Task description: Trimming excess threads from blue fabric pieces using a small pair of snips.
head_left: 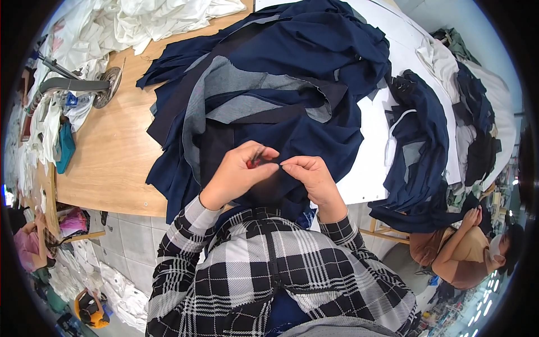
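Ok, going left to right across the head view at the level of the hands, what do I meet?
Bare wooden table → left hand pinching a small red tool → right hand gripping the navy fabric → white sheet → second navy pile.

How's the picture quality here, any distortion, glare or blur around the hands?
Head view: strong fisheye bend, the wooden table edge curves and the corners go black; light is even with no glare; both hands, left and right, look sharp on the navy cloth.
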{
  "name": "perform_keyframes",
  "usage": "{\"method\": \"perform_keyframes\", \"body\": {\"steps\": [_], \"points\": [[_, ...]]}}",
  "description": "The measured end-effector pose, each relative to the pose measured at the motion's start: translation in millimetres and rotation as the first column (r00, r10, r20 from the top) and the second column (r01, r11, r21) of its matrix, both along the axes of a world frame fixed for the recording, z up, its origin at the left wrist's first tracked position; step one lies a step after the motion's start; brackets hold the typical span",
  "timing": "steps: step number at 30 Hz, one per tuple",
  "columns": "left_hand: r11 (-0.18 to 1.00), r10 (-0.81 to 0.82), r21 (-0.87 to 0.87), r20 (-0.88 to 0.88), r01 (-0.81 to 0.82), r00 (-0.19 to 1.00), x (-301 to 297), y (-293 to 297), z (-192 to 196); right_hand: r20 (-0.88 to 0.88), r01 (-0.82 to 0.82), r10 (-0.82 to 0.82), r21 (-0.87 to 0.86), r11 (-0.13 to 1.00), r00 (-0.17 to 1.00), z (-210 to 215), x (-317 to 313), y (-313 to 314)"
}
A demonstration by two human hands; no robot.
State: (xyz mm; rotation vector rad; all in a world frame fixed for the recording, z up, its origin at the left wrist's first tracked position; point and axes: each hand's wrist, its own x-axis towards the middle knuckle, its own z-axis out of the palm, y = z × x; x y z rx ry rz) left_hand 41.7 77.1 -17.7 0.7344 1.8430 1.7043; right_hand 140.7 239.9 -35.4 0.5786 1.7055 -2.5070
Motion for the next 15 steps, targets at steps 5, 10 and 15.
{"method": "perform_keyframes", "body": {"steps": [5,10,15], "points": [[0.991,0.059,-0.114,-0.028,-0.062,0.998,1.6,2.2,-2.9,-0.037,-0.035,0.04,0.121,0.992,0.999,4.2,-0.6,-0.5],[0.995,0.054,-0.099,0.256,-0.029,0.965,-0.2,1.0,-5.9,0.0,0.056,-0.056,0.044,0.997,0.998,-1.0,-1.0,2.8],[0.986,-0.027,-0.169,-0.226,-0.012,0.974,2.8,5.4,-8.1,0.008,-0.008,0.007,0.142,0.99,1.0,-0.2,-2.2,3.5]]}}
